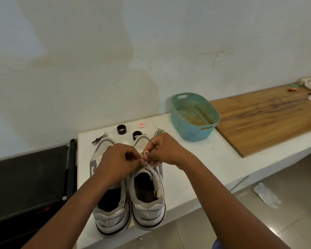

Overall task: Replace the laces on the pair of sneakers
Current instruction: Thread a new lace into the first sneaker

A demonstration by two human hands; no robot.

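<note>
Over the right sneaker (147, 196), near its tongue top, both hands meet on the lace (145, 157). Left hand (119, 159) pinches the lace from the left; right hand (164, 150) pinches it from the right, fingers curled. A small white loop shows between the fingertips. Judged step: tying the bow or knot at the top eyelets.

Left sneaker (109, 198) stands touching the right one, heels near, toes far, on the white counter (214, 159). Its lacing is hidden by the left hand.

Another lace (159, 131), coiled, lies just beyond the right hand; old or new, cannot tell.

Notes for doing it well:
- Keep both ends under even tension, so the crossings below stay snug.
- Hold the loop base down against the tongue while wrapping; otherwise it will likely slacken.
- Pull loops sideways, not up, so the shoe does not lift or tip.
- Check end lengths match before tightening.

Basket (194, 130) far right, well apart.
</note>
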